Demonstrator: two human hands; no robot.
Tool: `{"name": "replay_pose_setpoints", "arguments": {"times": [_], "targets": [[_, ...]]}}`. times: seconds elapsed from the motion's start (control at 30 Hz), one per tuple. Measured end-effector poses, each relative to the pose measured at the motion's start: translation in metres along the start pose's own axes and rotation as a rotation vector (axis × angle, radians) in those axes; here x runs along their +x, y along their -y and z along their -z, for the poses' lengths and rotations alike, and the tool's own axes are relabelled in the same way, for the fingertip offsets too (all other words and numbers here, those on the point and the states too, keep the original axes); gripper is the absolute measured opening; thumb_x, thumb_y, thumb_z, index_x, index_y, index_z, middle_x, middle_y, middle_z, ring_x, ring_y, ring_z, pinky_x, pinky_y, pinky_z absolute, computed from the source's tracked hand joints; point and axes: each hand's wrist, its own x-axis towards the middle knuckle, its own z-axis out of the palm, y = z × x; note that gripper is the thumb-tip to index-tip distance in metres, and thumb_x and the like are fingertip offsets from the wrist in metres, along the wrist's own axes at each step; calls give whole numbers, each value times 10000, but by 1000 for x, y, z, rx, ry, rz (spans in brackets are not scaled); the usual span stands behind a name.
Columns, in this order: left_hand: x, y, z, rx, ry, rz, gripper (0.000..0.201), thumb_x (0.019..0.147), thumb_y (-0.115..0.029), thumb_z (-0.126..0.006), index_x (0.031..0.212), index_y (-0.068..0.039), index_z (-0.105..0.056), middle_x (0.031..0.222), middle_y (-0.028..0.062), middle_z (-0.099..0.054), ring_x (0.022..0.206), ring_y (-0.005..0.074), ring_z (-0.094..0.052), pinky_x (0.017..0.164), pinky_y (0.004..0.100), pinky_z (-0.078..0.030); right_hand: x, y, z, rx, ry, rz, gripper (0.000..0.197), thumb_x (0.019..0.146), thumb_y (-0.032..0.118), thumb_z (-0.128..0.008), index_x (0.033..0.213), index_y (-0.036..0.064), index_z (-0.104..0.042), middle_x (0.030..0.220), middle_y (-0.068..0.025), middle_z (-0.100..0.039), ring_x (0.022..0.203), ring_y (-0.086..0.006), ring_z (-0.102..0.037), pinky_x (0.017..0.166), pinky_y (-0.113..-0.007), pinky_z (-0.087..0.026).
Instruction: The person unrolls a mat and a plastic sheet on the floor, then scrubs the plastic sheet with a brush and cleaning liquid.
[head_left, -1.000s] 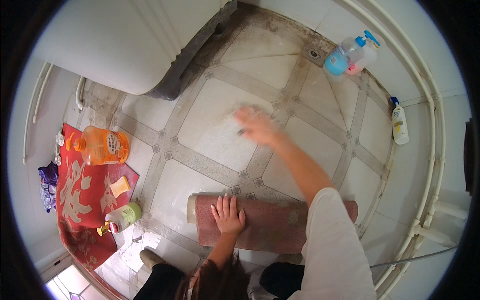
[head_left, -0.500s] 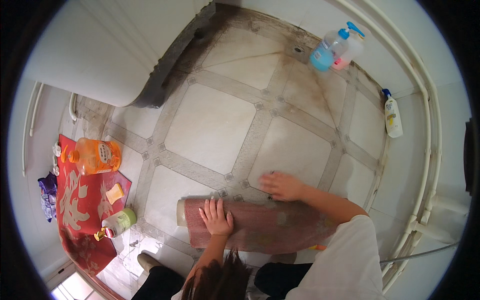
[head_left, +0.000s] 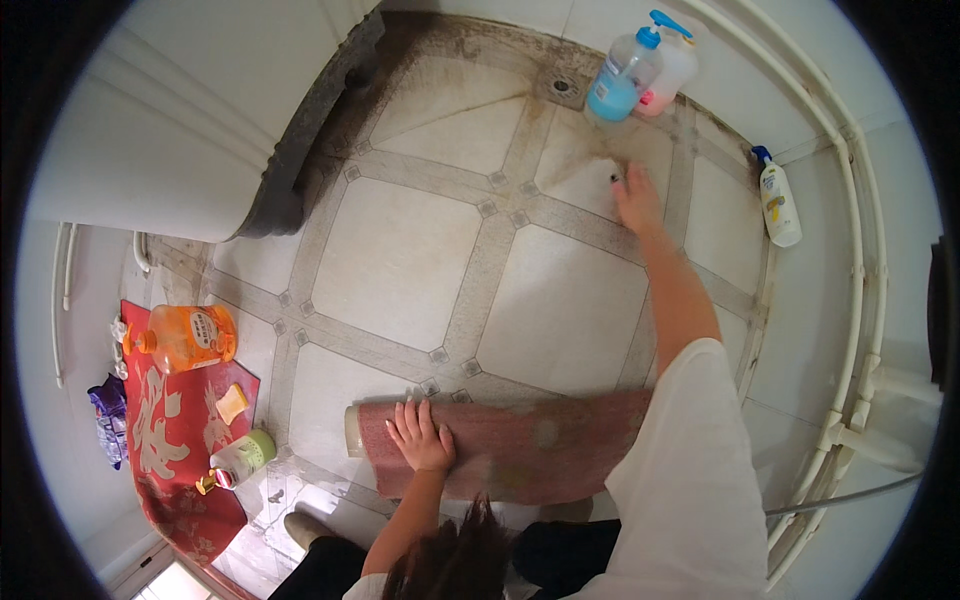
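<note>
My left hand lies flat, fingers spread, on the left end of a worn reddish mat. The mat seems rolled or folded, with a pale edge at its left end. My right hand reaches far forward, fingers stretched out, low over a stained floor tile. A small dark spot shows beside its fingertips; I cannot tell what it is. Beyond that hand stand a pump bottle of blue liquid and a white bottle with pink at its base.
A white spray bottle leans by the right wall near pipes. On the left, a red patterned mat bears an orange bottle and a yellow sponge; a green-capped bottle lies there. A drain and white appliance are at the back.
My right hand has moved from just above the reddish mat forward to the tile before the bottles. My left hand stays on the mat. The view has shifted slightly.
</note>
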Motion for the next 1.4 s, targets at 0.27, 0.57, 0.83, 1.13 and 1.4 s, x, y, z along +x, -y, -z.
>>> {"name": "replay_pose_setpoints", "arguments": {"times": [0.27, 0.57, 0.83, 1.13, 1.4], "targets": [[-1, 9, 5, 18, -5, 22, 489, 732, -300, -413, 1156, -60, -389, 1197, 132, -363, 1167, 327, -253, 954, 511, -122, -204, -15, 71, 15, 420, 463, 711, 682, 270, -602, 1257, 48, -249, 1296, -166, -251, 1178, -305, -272, 964, -372, -232], [21, 11, 3, 36, -17, -84, 480, 758, -290, -400, 1184, -74, -356, 1224, 115, -335, 1180, 296, -235, 966, 489, -114, -368, 21, 132, -179, 764, 531, 956, 536, 502, -664, 1280, 108, -210, 1331, -130, -167, 1226, -299, -157, 943, -531, -142], [103, 25, 36, -89, 22, -287, 479, 814, -286, -415, 1215, -48, -309, 1247, 169, -303, 1181, 313, -229, 976, 433, -155, -399, 45, 88, -171, 474, 552, 815, 594, 387, -668, 1252, 112, -272, 1307, -129, -220, 1197, -317, -213, 893, -556, -227], [-93, -14, 32, -1306, 54, 917, 319, 819, -221, -479, 1033, 9, -418, 930, 93, -490, 869, 178, -467, 784, 289, -375, -368, 36, 109, -226, 473, 682, 737, 615, 336, -651, 1227, 118, -305, 1262, -73, -332, 1131, -249, -358, 866, -370, -363], [-65, -86, 44, -1711, 409, 814, 550, 805, -211, -508, 1239, -8, -238, 1193, 135, -377, 1075, 232, -394, 877, 333, -327, -286, 29, 138, 234, 773, 240, 521, 675, 277, -615, 1135, 113, -435, 1042, -150, -516, 942, -320, -496, 793, -365, -401]]}}
